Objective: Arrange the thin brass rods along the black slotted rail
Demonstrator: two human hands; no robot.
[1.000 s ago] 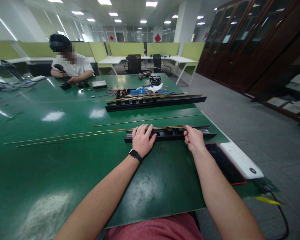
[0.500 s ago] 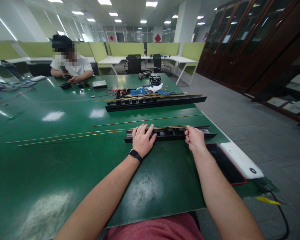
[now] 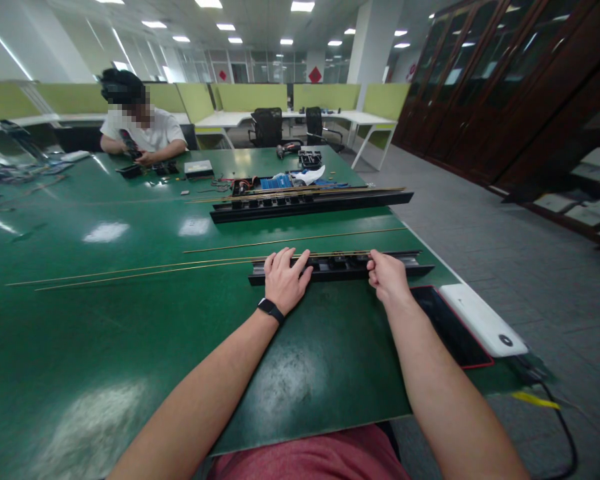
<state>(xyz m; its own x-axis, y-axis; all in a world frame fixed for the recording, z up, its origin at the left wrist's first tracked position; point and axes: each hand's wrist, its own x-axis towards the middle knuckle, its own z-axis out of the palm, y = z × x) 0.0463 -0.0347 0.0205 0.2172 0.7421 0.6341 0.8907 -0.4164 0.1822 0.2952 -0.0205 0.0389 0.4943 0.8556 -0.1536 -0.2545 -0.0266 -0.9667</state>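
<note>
A black channel-shaped rail [image 3: 340,274] lies across the table in front of me, with black blocks seated inside it. My left hand [image 3: 287,277] rests over the rail's left part, fingers spread across it and the thin rods. Two long thin brass rods [image 3: 145,272] run from the far left towards the rail and pass by my left fingers. At the rail's right part, my right hand [image 3: 386,273] is closed, thumb and forefinger pinching the end of a brass rod. Behind the rail lies another brass rod [image 3: 295,240] on the green table [image 3: 205,333].
A longer black rail [image 3: 320,208] with brass rods on it lies farther back, beside blue parts [image 3: 277,183]. To my right are a black tablet [image 3: 450,323] and a white device [image 3: 483,320] with a cable. A person [image 3: 143,130] sits across the table, handling a dark tool.
My hands stay almost in place; my right hand shifts slightly right, then back. The rods' far left ends move slightly. Across the table, the person's dark tool tilts.
</note>
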